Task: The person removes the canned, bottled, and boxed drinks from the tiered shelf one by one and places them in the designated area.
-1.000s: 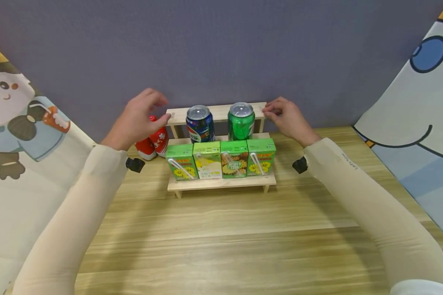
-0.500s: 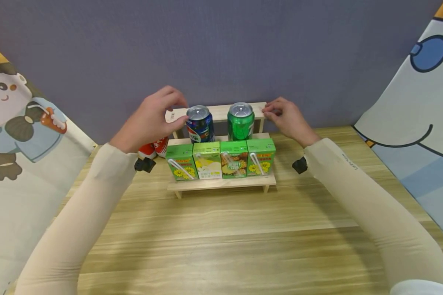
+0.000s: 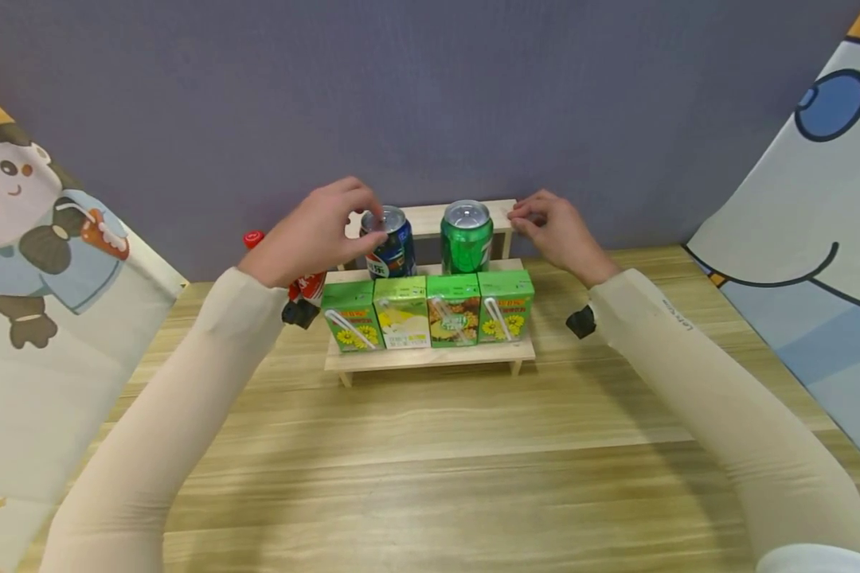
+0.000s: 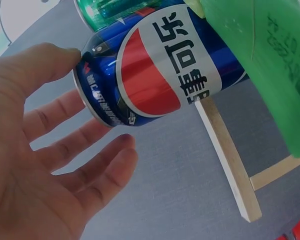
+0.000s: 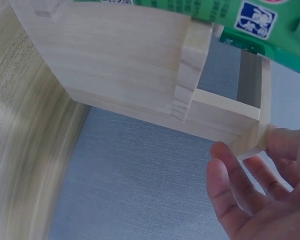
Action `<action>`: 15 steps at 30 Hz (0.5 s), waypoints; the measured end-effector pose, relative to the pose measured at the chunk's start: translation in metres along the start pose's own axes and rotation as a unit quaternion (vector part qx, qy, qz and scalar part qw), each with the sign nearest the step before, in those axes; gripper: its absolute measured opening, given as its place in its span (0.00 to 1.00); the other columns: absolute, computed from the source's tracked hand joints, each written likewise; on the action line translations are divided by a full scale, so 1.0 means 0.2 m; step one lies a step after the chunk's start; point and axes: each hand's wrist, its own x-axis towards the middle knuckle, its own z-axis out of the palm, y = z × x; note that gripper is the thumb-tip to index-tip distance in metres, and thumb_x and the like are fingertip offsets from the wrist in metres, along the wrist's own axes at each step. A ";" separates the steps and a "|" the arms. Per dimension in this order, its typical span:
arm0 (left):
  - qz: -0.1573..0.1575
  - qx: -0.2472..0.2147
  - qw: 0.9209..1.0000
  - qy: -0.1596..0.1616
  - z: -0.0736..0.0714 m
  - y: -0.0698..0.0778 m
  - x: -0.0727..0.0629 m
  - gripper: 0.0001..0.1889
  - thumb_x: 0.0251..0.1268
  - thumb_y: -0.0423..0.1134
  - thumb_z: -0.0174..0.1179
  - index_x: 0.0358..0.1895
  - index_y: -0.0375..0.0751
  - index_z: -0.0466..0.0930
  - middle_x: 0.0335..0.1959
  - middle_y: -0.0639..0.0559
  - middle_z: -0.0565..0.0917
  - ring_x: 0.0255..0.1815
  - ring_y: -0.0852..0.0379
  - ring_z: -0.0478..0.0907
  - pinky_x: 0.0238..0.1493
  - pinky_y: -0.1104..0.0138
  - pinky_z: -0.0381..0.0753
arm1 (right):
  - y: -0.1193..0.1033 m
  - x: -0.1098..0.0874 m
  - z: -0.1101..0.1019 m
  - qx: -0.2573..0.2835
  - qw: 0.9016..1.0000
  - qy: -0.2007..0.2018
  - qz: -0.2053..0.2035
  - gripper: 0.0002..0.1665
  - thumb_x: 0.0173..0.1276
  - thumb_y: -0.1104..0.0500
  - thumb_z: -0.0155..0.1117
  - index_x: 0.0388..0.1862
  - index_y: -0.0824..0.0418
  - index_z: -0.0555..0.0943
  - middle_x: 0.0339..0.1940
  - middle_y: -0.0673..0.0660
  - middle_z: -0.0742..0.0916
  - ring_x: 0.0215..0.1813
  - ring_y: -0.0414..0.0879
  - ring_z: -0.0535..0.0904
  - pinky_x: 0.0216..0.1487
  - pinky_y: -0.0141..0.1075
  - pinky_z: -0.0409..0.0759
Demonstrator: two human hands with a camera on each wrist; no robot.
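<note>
My left hand is at the top of a blue Pepsi can. In the left wrist view its thumb lies at the can's rim and other fingers pass behind the top end. The can stands on the middle step of a small wooden rack, left of a green soda can. My right hand pinches the right end of the rack's top step, thumb on one side, as the right wrist view shows. Green drink cartons with straws line the front step.
Red bottles, one with a red cap, stand left of the rack, partly hidden by my left hand and sleeve. A grey wall rises close behind. The wood-grain table extends in front; cartoon panels flank both sides.
My left hand has moved right from above the red bottles to the top of the Pepsi can. My right hand, the rack and the drinks have stayed in place.
</note>
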 end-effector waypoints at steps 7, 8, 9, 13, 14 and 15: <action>-0.007 0.000 1.000 -0.011 0.01 0.01 0.02 0.11 0.65 0.46 0.59 0.43 0.44 0.76 0.47 0.53 0.72 0.40 0.52 0.71 0.39 0.61 0.71 | 0.00 0.00 0.00 0.004 1.000 0.000 -0.004 0.14 0.71 0.60 0.56 0.47 0.68 0.81 0.51 0.58 0.77 0.45 0.50 0.78 0.46 0.42 0.77; -0.007 0.001 1.000 -0.010 0.02 0.01 0.02 0.12 0.64 0.46 0.60 0.43 0.43 0.75 0.47 0.52 0.72 0.40 0.52 0.71 0.39 0.61 0.71 | 0.00 0.00 0.00 0.004 1.000 0.000 -0.004 0.14 0.71 0.60 0.56 0.47 0.68 0.81 0.51 0.58 0.77 0.45 0.50 0.78 0.46 0.42 0.77; -0.008 0.003 1.000 -0.010 0.02 0.01 0.02 0.12 0.64 0.47 0.60 0.43 0.43 0.75 0.47 0.52 0.72 0.40 0.51 0.71 0.39 0.61 0.71 | 0.00 0.00 0.00 0.003 1.000 0.000 -0.003 0.14 0.71 0.60 0.56 0.47 0.68 0.81 0.51 0.58 0.77 0.46 0.50 0.78 0.46 0.42 0.77; -0.012 0.006 1.000 -0.006 0.03 0.01 0.03 0.14 0.62 0.48 0.61 0.43 0.42 0.74 0.46 0.51 0.72 0.38 0.52 0.70 0.38 0.61 0.71 | 0.00 0.00 0.00 0.004 1.000 -0.001 -0.003 0.14 0.71 0.59 0.56 0.47 0.68 0.81 0.52 0.58 0.77 0.46 0.50 0.78 0.47 0.42 0.77; -0.013 0.005 1.000 -0.006 0.04 0.01 0.03 0.15 0.62 0.48 0.62 0.43 0.43 0.74 0.45 0.52 0.72 0.38 0.52 0.69 0.37 0.62 0.71 | 0.00 0.00 0.00 0.005 1.000 -0.001 -0.003 0.14 0.71 0.59 0.56 0.48 0.68 0.81 0.52 0.58 0.77 0.46 0.50 0.78 0.47 0.42 0.77; -0.016 0.003 1.000 -0.007 0.04 0.01 0.03 0.15 0.62 0.49 0.62 0.43 0.43 0.73 0.44 0.52 0.72 0.37 0.52 0.69 0.36 0.62 0.71 | 0.00 0.00 0.00 0.006 1.000 -0.001 -0.003 0.14 0.71 0.59 0.56 0.48 0.68 0.81 0.52 0.58 0.77 0.46 0.50 0.78 0.46 0.42 0.77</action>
